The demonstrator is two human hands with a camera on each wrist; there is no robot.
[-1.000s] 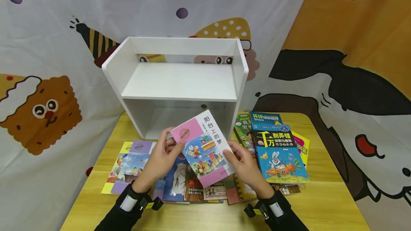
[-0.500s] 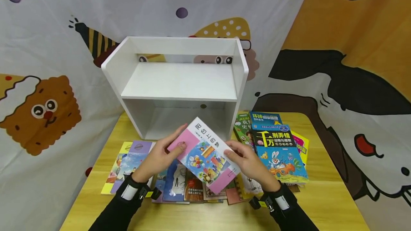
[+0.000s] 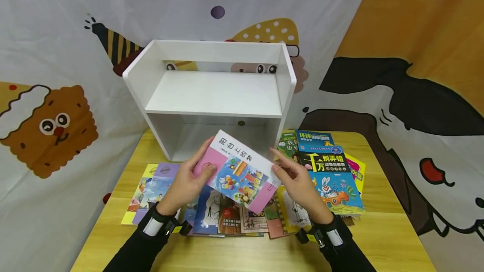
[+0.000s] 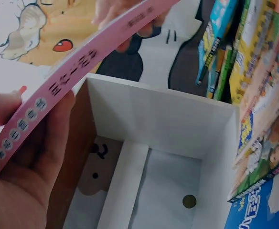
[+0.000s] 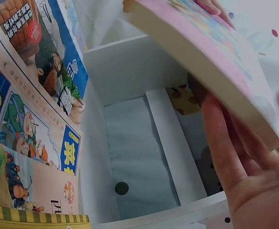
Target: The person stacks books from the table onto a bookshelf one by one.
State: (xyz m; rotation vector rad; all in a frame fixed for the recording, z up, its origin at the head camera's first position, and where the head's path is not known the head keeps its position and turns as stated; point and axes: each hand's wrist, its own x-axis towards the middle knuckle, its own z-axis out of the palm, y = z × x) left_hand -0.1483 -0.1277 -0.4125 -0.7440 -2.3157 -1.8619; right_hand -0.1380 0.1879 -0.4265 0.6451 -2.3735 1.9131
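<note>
A pink-and-white book [image 3: 236,179] with a colourful picture on its cover is held tilted above the table, in front of the shelf. My left hand [image 3: 190,184] grips its left end, thumb on the cover and fingers underneath. My right hand [image 3: 300,184] pinches the right corner, with the thumb at the cover and the index finger raised off it. In the left wrist view the pink spine [image 4: 65,78] faces the camera. The right wrist view shows the page edges [image 5: 211,71] and right-hand fingers [image 5: 220,138] beneath the book.
A white two-tier shelf [image 3: 213,95] stands behind the hands. A row of overlapping books [image 3: 208,213] lies on the wooden table [image 3: 249,255] below. A purple book [image 3: 160,184] lies at the left, and a pile topped by a blue book [image 3: 332,188] at the right.
The book has turned counterclockwise between the hands, its white title strip now slanting across the top. Both hands moved with it, and the right hand's index finger has lifted. The camera view shifted slightly.
</note>
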